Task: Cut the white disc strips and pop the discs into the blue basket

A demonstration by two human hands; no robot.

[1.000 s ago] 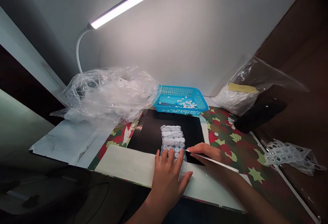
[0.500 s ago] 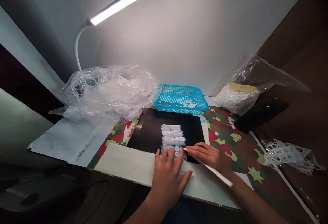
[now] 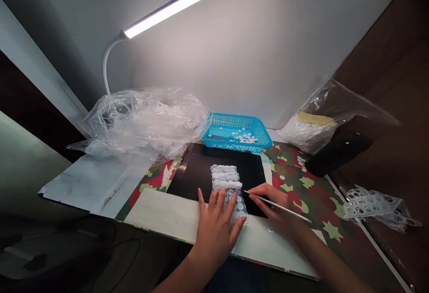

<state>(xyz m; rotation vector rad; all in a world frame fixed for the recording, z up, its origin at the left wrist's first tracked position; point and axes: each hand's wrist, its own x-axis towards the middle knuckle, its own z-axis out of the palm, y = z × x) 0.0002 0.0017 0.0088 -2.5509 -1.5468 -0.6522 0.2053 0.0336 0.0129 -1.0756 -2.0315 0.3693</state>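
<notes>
Translucent plastic pieces (image 3: 240, 205) in packed rows run from the middle of the black mat (image 3: 191, 172) past its near edge, toward the front edge of the bench (image 3: 355, 250). My left hand (image 3: 216, 223) lies on them, fingers spread wide; my right hand (image 3: 273, 198) pinches a thin white stick (image 3: 291, 211), its tip just beside them.

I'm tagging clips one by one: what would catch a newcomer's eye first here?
Probably the glowing lamp slanting across the top. Next, the bright blue basket behind the black mat, with a big crumpled clear bag to its left. Below, the left hand rests on a block of small round pieces, and the right hand holds a thin white stick.
</notes>
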